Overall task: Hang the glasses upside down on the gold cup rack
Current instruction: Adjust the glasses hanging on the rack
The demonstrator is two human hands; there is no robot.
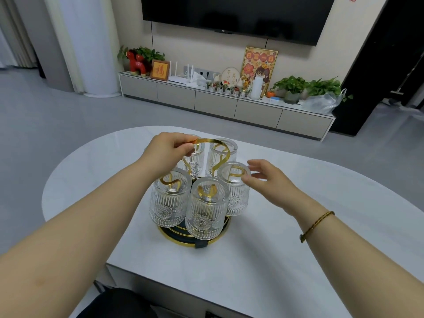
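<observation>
The gold cup rack (pixel 220 143) stands on a round gold-rimmed tray (pixel 215 240) in the middle of the white table. Several ribbed clear glasses hang upside down on its arms: one at the front (pixel 205 210), one at the front left (pixel 168 203), one at the right (pixel 236 191), and two at the back (pixel 195 161). My left hand (pixel 168 146) pinches the left end of the rack's curved top handle. My right hand (pixel 267 177) sits beside the right glass with fingers apart; its fingertips are at the glass's upturned base, and I cannot tell if they touch.
The white oval table (pixel 286 237) ends close to me at its front edge. Beyond it are grey floor, a long low TV cabinet (pixel 229 104) with plants and ornaments, and a wall-mounted TV (pixel 236 14). A dark object lies under the table's near edge.
</observation>
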